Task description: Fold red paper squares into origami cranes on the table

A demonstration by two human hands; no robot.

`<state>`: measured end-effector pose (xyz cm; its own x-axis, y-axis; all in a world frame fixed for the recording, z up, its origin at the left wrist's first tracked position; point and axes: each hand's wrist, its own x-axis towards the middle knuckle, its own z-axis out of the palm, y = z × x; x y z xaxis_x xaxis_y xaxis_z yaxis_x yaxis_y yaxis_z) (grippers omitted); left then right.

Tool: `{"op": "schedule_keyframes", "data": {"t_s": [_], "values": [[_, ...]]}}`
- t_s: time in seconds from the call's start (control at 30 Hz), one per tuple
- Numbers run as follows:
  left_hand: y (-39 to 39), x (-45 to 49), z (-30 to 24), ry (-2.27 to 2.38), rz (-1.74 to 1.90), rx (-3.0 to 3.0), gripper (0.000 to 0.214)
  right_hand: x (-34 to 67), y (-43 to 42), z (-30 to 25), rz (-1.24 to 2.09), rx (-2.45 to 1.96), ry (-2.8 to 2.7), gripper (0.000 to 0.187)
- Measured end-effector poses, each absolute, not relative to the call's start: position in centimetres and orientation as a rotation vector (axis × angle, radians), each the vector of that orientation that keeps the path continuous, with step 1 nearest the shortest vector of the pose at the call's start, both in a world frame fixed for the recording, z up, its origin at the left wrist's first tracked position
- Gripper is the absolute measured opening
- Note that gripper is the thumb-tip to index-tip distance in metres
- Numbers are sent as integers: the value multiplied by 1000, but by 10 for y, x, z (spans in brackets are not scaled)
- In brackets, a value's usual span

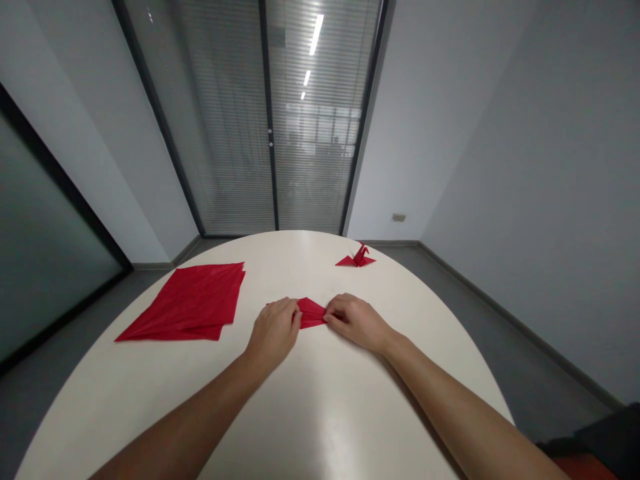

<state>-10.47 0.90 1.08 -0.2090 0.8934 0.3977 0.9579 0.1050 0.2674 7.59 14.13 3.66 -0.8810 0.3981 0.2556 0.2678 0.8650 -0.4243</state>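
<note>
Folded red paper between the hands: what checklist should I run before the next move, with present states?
1. Both hands on the folded red paper: ok. The left hand covers its left end and the right hand its right end.
2. Grip pinched or only pressed: cannot tell; the hands hide it.
3. Paper lying on the table: ok.
4. Stack of red sheets apart, to the left: ok.
5. Paper crane apart, farther back: ok.

Rounded glossy white table [320, 413] bore three things | stack of flat red paper sheets [193, 303] lay at left; small red folded-paper crane [357, 258] stood far right; partly folded red paper piece [311, 312] lay mid-table
</note>
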Motion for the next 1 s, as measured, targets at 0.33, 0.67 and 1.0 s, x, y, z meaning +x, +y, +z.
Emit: {"op": "schedule_keyframes", "data": {"t_s": [0.33, 0.67, 1.0], "values": [[9, -104, 10, -2312, -847, -1881, 17, 76, 143, 33, 590, -549, -2661, 12], [12, -107, 3, -2293, -934, -1827, 14, 77, 151, 24, 594, -402, -2662, 23], [9, -103, 11, -2023, -709, -2172, 27, 79, 152, 23, 591, -376, -2683, 34]]}}
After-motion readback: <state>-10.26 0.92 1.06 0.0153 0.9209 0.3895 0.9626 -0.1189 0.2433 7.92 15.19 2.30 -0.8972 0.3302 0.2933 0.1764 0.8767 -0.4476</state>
